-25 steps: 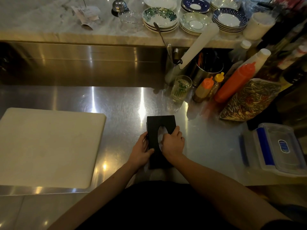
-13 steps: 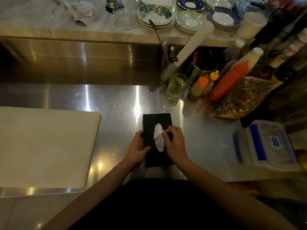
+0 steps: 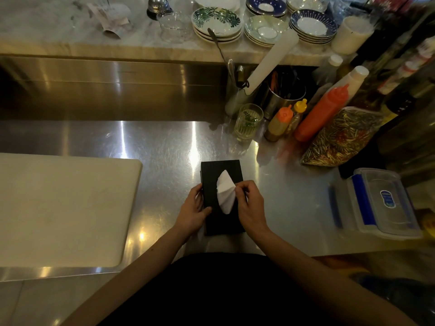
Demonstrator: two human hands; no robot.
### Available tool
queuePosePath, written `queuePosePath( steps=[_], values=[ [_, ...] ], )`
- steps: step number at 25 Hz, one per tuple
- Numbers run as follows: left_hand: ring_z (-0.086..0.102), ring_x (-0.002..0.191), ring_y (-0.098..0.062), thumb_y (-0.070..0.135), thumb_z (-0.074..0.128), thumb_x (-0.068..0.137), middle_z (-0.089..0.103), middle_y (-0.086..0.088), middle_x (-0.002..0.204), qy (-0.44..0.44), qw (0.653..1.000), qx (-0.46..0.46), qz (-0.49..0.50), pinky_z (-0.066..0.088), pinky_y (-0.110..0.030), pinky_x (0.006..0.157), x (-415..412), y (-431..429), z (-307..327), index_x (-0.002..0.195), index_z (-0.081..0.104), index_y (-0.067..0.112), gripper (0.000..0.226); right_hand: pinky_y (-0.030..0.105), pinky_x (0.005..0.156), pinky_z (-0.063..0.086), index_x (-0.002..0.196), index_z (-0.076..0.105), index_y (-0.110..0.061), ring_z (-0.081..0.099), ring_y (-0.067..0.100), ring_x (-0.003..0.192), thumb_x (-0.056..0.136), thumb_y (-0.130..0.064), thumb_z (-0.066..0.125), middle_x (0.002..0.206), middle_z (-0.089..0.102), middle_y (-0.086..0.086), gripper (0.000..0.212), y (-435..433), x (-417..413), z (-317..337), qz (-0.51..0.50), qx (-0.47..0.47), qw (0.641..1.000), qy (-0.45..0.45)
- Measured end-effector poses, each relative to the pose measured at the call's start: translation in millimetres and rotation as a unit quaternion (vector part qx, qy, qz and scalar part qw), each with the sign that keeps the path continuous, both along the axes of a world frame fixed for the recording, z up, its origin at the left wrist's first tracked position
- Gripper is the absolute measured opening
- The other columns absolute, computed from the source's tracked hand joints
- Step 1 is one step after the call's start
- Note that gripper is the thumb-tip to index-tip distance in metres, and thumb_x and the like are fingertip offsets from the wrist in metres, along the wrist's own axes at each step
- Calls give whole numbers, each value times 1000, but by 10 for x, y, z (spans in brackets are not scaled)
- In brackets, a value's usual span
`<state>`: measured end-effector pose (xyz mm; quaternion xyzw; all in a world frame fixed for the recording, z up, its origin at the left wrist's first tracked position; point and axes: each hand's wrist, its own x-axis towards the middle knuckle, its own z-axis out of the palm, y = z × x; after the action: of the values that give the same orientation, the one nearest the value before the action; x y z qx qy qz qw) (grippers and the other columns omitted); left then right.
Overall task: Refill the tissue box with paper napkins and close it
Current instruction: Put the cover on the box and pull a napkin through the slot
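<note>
Two hands at work on a black tissue box [image 3: 223, 225], set near the front edge of a steel tabletop [image 3: 164, 142], just right of a pale cutting board [image 3: 63, 208]. Gripping the box's left side with the left hand [image 3: 191, 209], thumb laid over the top face. Pinching with the right hand [image 3: 250, 205], fingertips drawn together, at the right edge of a white paper napkin [image 3: 225, 195] fanned up through the slot in the top.

Judged close to finished: box apparently loaded and shut, its top face lying flat, first napkin pulled up as a starter. Left to do, by the look of it, only tidying the fan and letting go. Cannot tell how full the box is inside. No spare napkins visible beside it.

Little writing to read. At back left, on the marble ledge, a printed paper slip [image 3: 110, 17], text blurred. No mark visible on the box. At far right, a clear lidded plastic container [image 3: 400, 184] bearing a blue oval label [image 3: 387, 199], lettering too small to make out.
</note>
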<state>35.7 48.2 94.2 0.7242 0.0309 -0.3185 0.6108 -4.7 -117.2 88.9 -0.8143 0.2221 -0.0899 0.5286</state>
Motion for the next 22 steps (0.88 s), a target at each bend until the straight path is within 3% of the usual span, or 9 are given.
queuePosePath(
  steps=[9,17,22],
  values=[
    [32,145,-21,-9,59,87,34,-4,156,-4,1000,24,-5,33,-39,115,-6,-6,16,148,30,16,73,28,82,53,97,50,-19,56,10,94,101,-25,45,102,57,2,9,-27,9,-20,6,-14,1000,7],
    [28,147,-25,-1,58,91,29,-5,159,-8,998,46,-36,31,-44,116,-6,16,55,152,25,19,72,7,81,37,107,51,-14,49,7,99,103,-23,36,116,49,3,18,-50,-45,-9,19,-34,998,51],
    [31,145,-29,6,58,92,31,-7,158,-48,994,76,-70,32,-46,116,-8,28,90,153,22,19,72,5,88,34,114,55,-11,47,7,109,103,-20,37,126,48,5,23,-39,-125,-2,35,-60,996,58]
  ],
)
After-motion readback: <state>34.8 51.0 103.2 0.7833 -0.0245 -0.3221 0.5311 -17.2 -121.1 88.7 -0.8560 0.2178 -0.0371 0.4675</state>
